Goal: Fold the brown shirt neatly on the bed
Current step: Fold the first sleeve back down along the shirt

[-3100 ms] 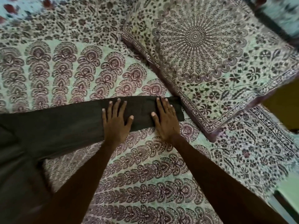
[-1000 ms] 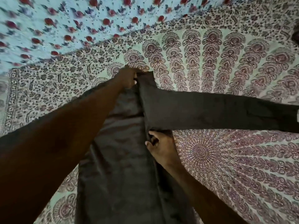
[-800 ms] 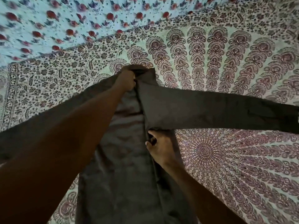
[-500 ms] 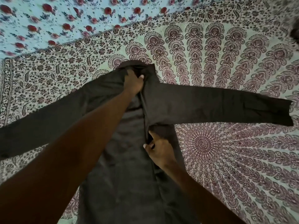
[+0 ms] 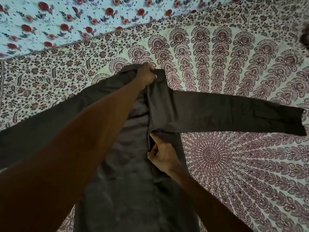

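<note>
The brown shirt (image 5: pixel 127 178) lies spread on the patterned bed sheet (image 5: pixel 234 164), collar far from me and body running toward me. One long sleeve (image 5: pixel 234 116) stretches flat to the right; the other sleeve (image 5: pixel 41 124) runs left, partly hidden under my left forearm. My left hand (image 5: pixel 145 77) grips the fabric at the collar. My right hand (image 5: pixel 162 154) pinches the front edge of the shirt at mid-chest, just below the right sleeve.
The mandala-print sheet covers the bed around the shirt. A light blue cloth with red flowers (image 5: pixel 58 22) lies along the far left edge. A dark object (image 5: pixel 305 39) shows at the right border.
My view shifted from the sleeve end to the collar. In the last second the shirt settled a little flatter, the right sleeve's cuff came into view, and my left hand regripped at the collar.
</note>
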